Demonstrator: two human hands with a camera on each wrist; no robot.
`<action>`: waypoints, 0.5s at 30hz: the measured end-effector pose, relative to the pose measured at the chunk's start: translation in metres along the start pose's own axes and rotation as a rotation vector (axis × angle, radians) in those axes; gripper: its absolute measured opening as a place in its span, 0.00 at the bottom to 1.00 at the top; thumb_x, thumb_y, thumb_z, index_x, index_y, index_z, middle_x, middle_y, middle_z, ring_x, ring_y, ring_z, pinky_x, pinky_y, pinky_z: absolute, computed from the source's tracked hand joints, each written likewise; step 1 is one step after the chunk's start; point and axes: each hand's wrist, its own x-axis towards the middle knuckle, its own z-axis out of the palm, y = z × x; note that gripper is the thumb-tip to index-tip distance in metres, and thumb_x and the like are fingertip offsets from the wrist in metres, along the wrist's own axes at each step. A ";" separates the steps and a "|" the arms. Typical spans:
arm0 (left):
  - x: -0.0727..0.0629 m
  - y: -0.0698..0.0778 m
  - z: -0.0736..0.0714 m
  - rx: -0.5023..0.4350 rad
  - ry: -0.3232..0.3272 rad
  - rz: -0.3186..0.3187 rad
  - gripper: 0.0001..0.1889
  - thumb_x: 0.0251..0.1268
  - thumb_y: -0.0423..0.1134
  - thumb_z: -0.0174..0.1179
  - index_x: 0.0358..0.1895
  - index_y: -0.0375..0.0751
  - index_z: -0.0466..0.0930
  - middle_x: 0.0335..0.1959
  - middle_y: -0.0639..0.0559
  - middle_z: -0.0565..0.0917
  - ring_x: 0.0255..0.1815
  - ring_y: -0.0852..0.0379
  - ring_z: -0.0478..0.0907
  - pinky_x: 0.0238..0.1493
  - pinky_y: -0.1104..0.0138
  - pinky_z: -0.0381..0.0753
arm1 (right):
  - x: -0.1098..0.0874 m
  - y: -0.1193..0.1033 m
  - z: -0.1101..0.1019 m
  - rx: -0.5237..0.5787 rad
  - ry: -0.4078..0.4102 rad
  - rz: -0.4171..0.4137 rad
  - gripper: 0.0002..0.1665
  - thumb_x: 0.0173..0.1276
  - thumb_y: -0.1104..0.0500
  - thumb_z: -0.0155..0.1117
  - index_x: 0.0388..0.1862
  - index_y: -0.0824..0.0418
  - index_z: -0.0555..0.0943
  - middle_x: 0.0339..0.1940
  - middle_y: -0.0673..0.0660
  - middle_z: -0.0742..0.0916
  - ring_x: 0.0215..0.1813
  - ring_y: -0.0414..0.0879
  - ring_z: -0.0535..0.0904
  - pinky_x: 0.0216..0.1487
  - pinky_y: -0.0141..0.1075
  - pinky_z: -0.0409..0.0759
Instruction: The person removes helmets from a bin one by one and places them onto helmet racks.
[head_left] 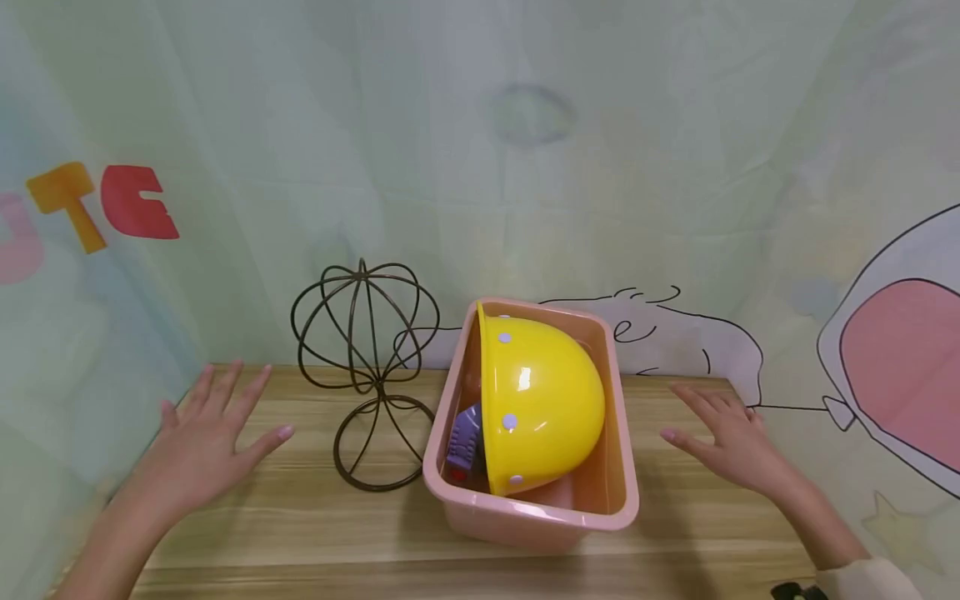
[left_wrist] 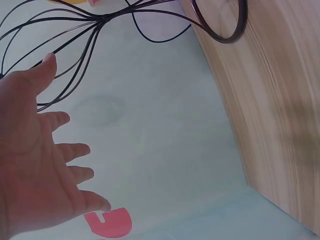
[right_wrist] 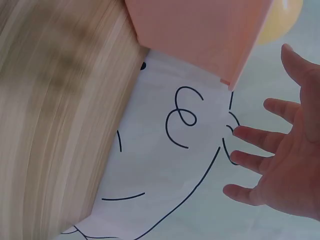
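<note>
In the head view a pink plastic bin point(head_left: 525, 527) stands on the wooden table, with a yellow toy hard hat point(head_left: 551, 400) lying on its side in it. Beside the hat's rim a small purple toy piece point(head_left: 465, 435) shows, partly hidden. Left of the bin stands a dark wire stand point(head_left: 378, 383) with a round cage top. My left hand point(head_left: 202, 450) is spread over the table left of the stand, holding nothing. On the bin's right, my right hand point(head_left: 731, 442) hovers with fingers extended and nothing in it.
The wooden table point(head_left: 300, 533) ends at a pale printed curtain point(head_left: 420, 167) behind and at both sides. Cartoon letters point(head_left: 138, 200) mark the curtain at left, a pink balloon print point(head_left: 907, 358) at right. A beige sleeve point(head_left: 870, 581) covers my right forearm.
</note>
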 end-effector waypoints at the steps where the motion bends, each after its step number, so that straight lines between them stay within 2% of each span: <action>1: 0.000 0.001 -0.001 -0.001 0.004 0.005 0.43 0.63 0.62 0.47 0.72 0.42 0.42 0.69 0.28 0.42 0.68 0.32 0.25 0.49 0.26 0.36 | 0.000 -0.002 0.000 0.017 0.004 -0.012 0.40 0.62 0.39 0.57 0.68 0.57 0.61 0.61 0.69 0.70 0.61 0.70 0.58 0.50 0.71 0.50; 3: -0.001 0.003 -0.001 -0.003 0.014 0.017 0.42 0.63 0.61 0.48 0.72 0.41 0.43 0.69 0.27 0.43 0.68 0.32 0.26 0.50 0.27 0.38 | 0.000 -0.004 0.001 0.048 0.004 -0.033 0.39 0.62 0.40 0.58 0.67 0.58 0.63 0.61 0.68 0.71 0.61 0.68 0.60 0.52 0.71 0.50; 8: -0.002 0.005 0.001 -0.022 0.057 0.043 0.42 0.63 0.60 0.50 0.72 0.42 0.44 0.66 0.25 0.50 0.66 0.27 0.40 0.50 0.28 0.42 | 0.002 -0.006 0.005 0.094 -0.004 -0.096 0.38 0.61 0.41 0.60 0.64 0.60 0.67 0.60 0.66 0.73 0.60 0.65 0.64 0.52 0.67 0.61; 12: -0.003 0.007 0.003 -0.069 0.089 0.065 0.41 0.62 0.57 0.53 0.71 0.38 0.48 0.63 0.23 0.55 0.63 0.25 0.48 0.53 0.30 0.45 | 0.003 -0.009 0.007 0.152 -0.010 -0.132 0.36 0.62 0.44 0.61 0.63 0.62 0.68 0.59 0.65 0.74 0.59 0.64 0.66 0.52 0.65 0.64; 15: -0.004 0.010 0.003 -0.106 0.067 0.049 0.41 0.62 0.57 0.53 0.70 0.37 0.49 0.62 0.22 0.56 0.62 0.24 0.49 0.52 0.31 0.50 | 0.003 -0.011 0.008 0.185 -0.012 -0.147 0.34 0.62 0.45 0.61 0.62 0.62 0.69 0.59 0.64 0.75 0.59 0.64 0.67 0.52 0.63 0.66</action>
